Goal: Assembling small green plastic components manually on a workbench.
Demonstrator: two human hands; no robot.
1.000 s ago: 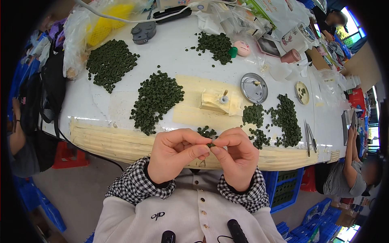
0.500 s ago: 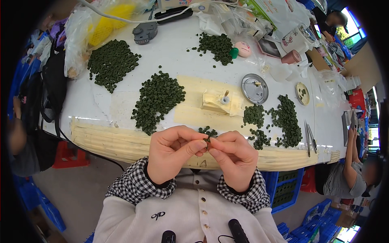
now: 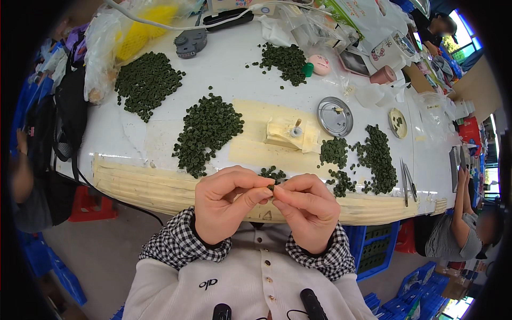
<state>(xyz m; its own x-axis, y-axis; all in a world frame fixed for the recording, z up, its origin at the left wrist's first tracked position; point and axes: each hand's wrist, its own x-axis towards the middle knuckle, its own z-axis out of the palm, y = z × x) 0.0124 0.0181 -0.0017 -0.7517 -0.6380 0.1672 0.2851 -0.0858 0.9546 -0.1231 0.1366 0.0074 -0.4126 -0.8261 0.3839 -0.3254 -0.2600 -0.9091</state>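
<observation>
Over the table's near edge, my left hand point(image 3: 226, 200) pinches a small dark green round part point(image 3: 271, 188) between thumb and fingertips. My right hand point(image 3: 309, 208) meets it from the other side, its thumb and forefinger closed at the same part. Just beyond my fingertips lies a small cluster of like green pieces point(image 3: 273, 173). A large heap of the pieces point(image 3: 209, 133) spreads to the left of it. Right of my hands are smaller groups point(image 3: 341, 184) and a longer pile point(image 3: 380, 160).
A yellowish taped block point(image 3: 285, 140) with a small upright post stands mid-table. Near it are a round metal lid point(image 3: 335, 117), a cream dish point(image 3: 397, 124) and tweezers point(image 3: 405, 184). More heaps point(image 3: 146, 85) lie farther back. Other people sit at both sides.
My fingertips have shifted slightly around the small green part, and my right fingers have opened out a little. The piles have not moved.
</observation>
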